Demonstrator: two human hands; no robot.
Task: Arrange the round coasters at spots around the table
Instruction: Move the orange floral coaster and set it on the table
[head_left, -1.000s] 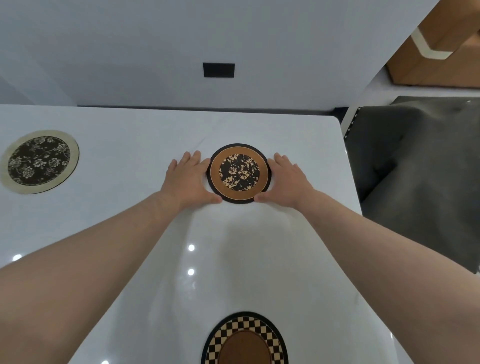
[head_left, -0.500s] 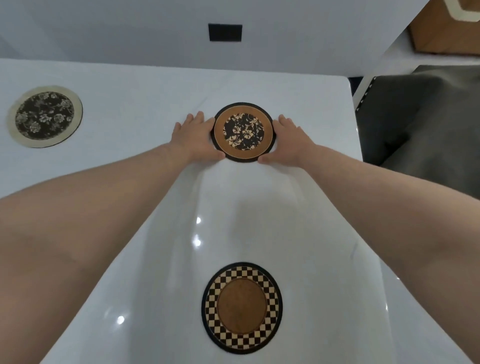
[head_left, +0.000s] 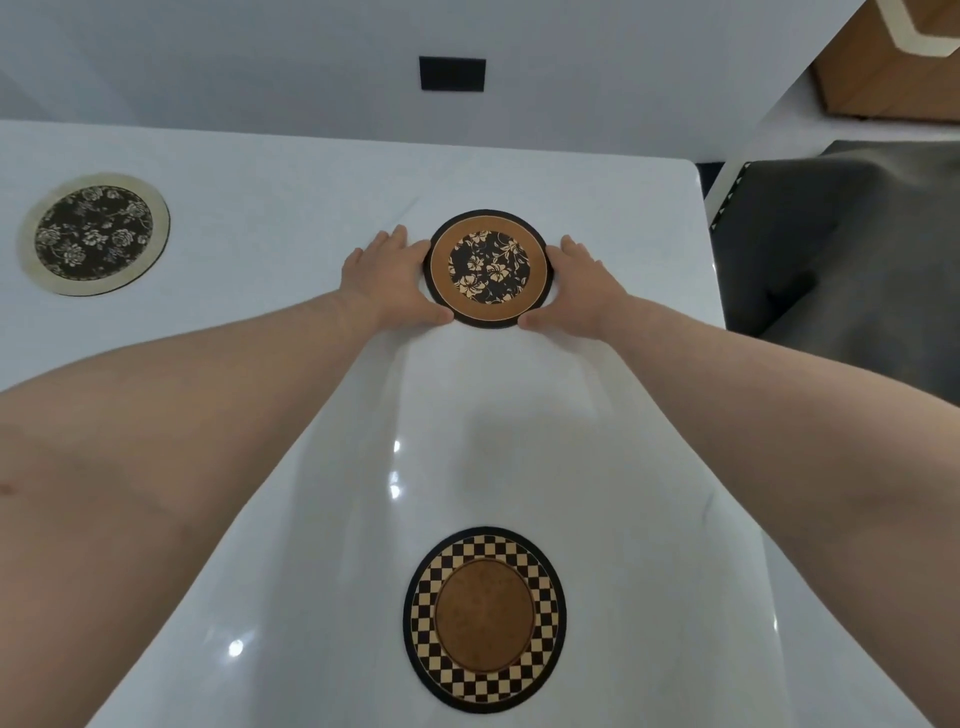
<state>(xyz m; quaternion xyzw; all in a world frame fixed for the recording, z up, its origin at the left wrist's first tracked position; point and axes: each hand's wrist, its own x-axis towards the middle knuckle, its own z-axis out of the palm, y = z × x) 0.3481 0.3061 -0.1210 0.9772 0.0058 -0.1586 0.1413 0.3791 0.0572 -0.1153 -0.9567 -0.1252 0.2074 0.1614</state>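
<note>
Here the brown floral coaster (head_left: 488, 268) is lying flat on the white bench (head_left: 291, 218), toward its far right part, with both hands cupping it from either side. The left hand (head_left: 387, 283) is pressing against the coaster's left rim, thumb curling under its near edge, and the right hand (head_left: 579, 288) is doing the same against the right rim; each grip is spread open around the disc, touching its edge rather than lifting it. Both bare forearms are stretching forward across the glossy surface. Nearer the person, the checkered coaster (head_left: 484, 618) is sitting flat, well apart from the held one and roughly in line with it. Far to the left, the cream-rimmed floral coaster (head_left: 94, 234) is resting on its own. Past the bench's right edge, a dark grey fabric (head_left: 841, 249) is showing, and a black wall plate (head_left: 452, 74) is sitting on the wall behind.
</note>
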